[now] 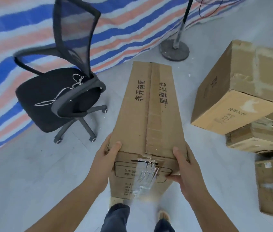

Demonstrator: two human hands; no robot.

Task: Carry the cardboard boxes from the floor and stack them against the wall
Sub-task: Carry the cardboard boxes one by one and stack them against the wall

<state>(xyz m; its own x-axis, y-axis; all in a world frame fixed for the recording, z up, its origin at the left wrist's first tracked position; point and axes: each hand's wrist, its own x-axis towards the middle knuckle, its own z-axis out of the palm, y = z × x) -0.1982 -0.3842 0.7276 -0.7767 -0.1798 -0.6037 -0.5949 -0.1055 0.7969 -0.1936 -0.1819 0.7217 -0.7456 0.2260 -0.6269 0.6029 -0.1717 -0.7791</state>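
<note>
While gripping the long cardboard box [149,114], 2 hands, left [106,153] and right [185,168], forearms outstretched, thumbs on top.

A long box [149,114] sits in the middle, held off the floor [32,173], its near end toward the person and its far end pointing away. The left hand [105,156] grips the near left corner and the right hand [185,166] grips the near right corner, thumbs on top. Left of the box stands an office chair [57,94] with a cord [62,92] lying on its seat. Behind the chair a tarp [23,30] covers the ground. Beyond the box's far end stands a pole stand [175,49]. To the right, a tilted box [237,91] leans on a pile of boxes [269,164] at the right edge. The person's feet are below the near end.
</note>
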